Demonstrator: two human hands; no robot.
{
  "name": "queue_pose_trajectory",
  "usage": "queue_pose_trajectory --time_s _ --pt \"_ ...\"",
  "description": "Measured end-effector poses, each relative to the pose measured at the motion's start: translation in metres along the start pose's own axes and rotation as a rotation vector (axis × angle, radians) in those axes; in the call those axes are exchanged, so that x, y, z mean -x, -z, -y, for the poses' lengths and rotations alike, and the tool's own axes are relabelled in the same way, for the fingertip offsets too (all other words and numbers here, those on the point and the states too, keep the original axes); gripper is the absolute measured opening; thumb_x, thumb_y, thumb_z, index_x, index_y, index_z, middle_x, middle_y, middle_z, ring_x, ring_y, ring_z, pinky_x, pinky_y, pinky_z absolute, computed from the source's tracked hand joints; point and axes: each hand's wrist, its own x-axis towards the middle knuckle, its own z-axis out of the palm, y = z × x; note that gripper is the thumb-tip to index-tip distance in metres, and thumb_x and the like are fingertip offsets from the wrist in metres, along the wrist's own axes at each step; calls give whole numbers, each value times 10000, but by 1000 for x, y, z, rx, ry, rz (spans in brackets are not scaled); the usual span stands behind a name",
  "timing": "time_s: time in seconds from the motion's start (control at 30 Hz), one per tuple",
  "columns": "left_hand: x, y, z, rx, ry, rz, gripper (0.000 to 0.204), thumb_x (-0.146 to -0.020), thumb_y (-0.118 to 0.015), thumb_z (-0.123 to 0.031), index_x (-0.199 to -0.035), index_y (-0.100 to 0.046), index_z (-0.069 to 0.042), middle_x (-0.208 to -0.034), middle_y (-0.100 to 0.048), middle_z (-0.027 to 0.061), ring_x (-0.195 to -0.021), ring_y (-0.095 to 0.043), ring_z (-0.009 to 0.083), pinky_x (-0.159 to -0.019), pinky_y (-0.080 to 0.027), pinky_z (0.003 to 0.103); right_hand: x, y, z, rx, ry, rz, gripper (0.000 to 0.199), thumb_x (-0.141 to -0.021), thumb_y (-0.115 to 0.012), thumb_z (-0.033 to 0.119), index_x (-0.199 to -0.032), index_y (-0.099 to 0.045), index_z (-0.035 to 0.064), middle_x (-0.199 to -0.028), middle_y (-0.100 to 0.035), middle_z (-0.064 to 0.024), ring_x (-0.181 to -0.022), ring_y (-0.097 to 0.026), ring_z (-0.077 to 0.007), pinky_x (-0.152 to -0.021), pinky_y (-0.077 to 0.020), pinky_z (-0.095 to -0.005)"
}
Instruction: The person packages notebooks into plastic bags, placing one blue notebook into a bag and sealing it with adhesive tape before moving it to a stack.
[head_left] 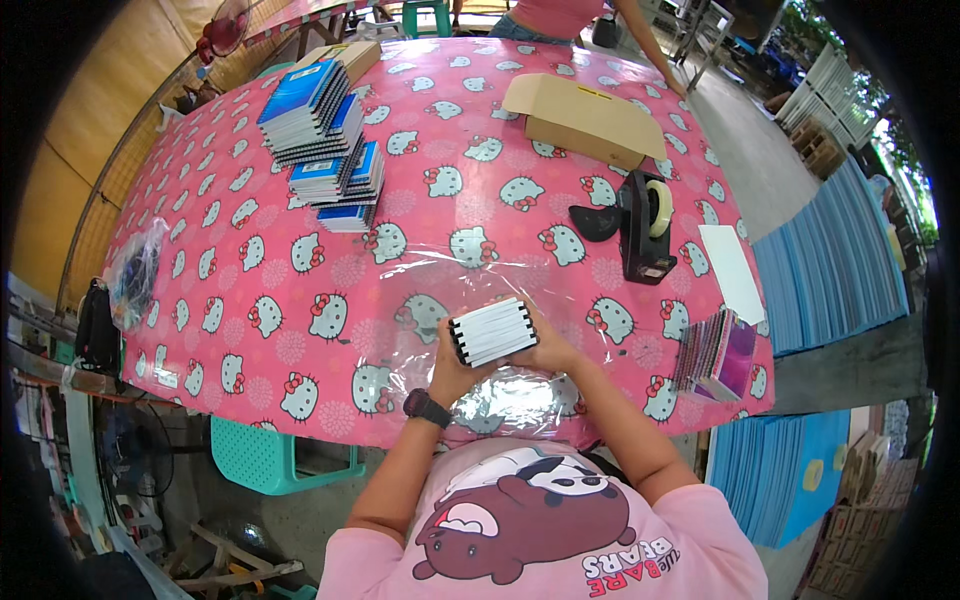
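Observation:
Between my two hands is a small stack of spiral notebooks (pixel 492 332), white page edges up, with black bindings at its ends. My left hand (pixel 452 366), below a dark wristwatch, grips the stack's left side. My right hand (pixel 547 346) closes on its right side. Under and around the stack, a clear plastic sheet or bag (pixel 520 400) lies on the pink cartoon-cat tablecloth (pixel 290 385), shiny and creased. The fingers are partly hidden by the notebooks.
Blue-covered notebooks (pixel 325 170) stand in piles at the far left. A tape dispenser (pixel 645 230), an open cardboard box (pixel 585 130), a white strip (pixel 731 272) and purple notebooks (pixel 722 358) lie to the right. A person (pixel 555 15) stands at the far edge.

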Motion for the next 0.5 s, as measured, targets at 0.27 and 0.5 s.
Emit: queue_pose_trajectory --time_s 0.27,0.5 --pt "5 3 -10 150 96 1 833 -564 -877 -226 -1185 -365 -8 -1088 -553 119 -1006 -560 226 -865 -460 344 5 10 2 27 -107 72 843 -599 -787 63 -1322 -354 69 -1180 -542 -93 -1126 -506 -199 -955 -411 -339" --pt "-34 -3 -33 -7 251 -105 689 -697 -766 -443 -1104 -471 27 -991 -429 150 -976 -466 289 -855 -401 395 -13 29 10 -220 -228 -114 681 -691 -774 157 -1270 -456 -5 -1093 -593 -101 -989 -575 -174 -857 -471 -315"
